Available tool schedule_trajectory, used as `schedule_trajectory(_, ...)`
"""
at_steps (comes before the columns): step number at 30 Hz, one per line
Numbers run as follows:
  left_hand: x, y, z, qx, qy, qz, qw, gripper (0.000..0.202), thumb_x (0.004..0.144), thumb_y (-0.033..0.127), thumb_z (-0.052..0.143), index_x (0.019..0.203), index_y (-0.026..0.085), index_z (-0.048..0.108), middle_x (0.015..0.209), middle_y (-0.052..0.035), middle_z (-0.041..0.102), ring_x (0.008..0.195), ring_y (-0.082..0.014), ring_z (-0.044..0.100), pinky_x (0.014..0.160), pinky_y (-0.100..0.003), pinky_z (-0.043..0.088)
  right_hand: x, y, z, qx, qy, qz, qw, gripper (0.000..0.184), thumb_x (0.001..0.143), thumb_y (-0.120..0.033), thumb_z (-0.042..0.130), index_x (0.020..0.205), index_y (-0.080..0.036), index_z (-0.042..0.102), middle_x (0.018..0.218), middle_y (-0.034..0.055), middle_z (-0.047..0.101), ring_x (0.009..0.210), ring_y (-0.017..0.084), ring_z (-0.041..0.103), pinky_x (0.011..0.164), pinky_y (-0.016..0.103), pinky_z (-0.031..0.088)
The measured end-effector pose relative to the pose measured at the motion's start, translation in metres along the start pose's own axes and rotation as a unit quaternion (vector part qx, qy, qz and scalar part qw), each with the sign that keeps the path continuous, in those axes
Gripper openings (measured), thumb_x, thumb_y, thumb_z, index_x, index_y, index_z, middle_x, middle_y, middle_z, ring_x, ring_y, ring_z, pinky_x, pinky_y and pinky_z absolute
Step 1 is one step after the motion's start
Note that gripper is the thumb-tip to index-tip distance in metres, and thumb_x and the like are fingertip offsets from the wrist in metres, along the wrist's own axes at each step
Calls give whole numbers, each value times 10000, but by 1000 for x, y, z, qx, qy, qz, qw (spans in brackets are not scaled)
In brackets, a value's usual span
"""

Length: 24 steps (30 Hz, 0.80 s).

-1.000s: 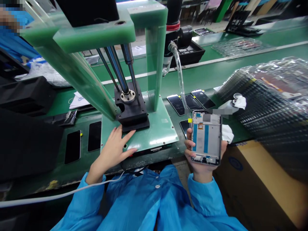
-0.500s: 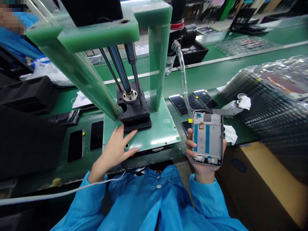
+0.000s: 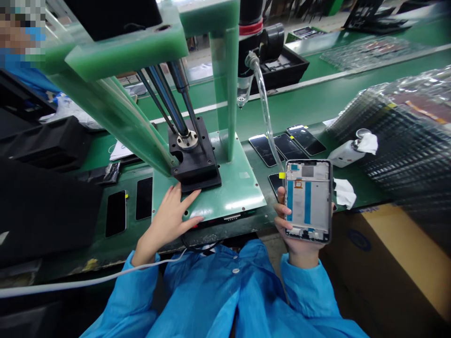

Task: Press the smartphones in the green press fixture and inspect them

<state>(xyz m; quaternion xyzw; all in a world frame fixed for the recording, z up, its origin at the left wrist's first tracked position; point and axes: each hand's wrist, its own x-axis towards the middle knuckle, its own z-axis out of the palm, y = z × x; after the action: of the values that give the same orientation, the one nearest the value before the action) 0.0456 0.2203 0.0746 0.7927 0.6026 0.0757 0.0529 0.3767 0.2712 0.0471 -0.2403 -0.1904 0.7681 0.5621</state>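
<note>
My left hand [image 3: 172, 213] lies with spread fingers on the green base plate [image 3: 239, 195] of a press, its fingertips against the front edge of the black pressing block [image 3: 197, 169]. Steel rods [image 3: 165, 101] run from the block up to the green frame [image 3: 132, 56]. In my right hand [image 3: 283, 211] is a phone frame [image 3: 319, 202], held upright by its sides with its inner face towards me. Blue strips and a small orange flex part show on the grey metal, and a yellow tab sticks out at its left edge.
Two dark phone screens [image 3: 116, 213] lie left of the press, and several phones [image 3: 306, 140] lie to its right. Beyond are a white bottle [image 3: 347, 152], a crumpled tissue [image 3: 345, 192] and stacked clear trays [image 3: 398, 122]. A cardboard box [image 3: 387, 263] stands below right; a white cable [image 3: 88, 281] crosses the lower left.
My view has shifted slightly, so the press's upper part sits further left. My left hand stays at the block, and my right hand still holds the phone frame in much the same pose.
</note>
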Motion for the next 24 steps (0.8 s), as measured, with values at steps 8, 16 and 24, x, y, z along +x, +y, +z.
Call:
schedule_trajectory(8,0,0,-2,-4,-2,-4,1000,647,954,601,468,1493,244,435,1577,-189,278,1447,-419,297,1152,-629,309,-1,0,-6,20,-2,-2,1000,709,746,-766,730,1261,-285,651,1168,92,569,651,167,344,405,196,285)
schedule_trajectory(16,2,5,-5,-11,-14,-17,1000,653,947,588,497,1496,239,433,1598,-170,272,1463,-406,281,1181,-621,268,-3,2,-9,21,10,11,1000,665,760,-776,714,1234,-314,651,1223,85,544,633,171,336,365,209,266)
schedule_trajectory(24,1,3,-4,-10,-16,-23,1000,680,941,599,500,1496,212,430,1582,-193,281,1471,-401,268,1188,-616,256,-7,2,-12,-80,-43,7,996,533,674,-411,915,1137,-273,690,841,21,513,482,105,241,299,198,244)
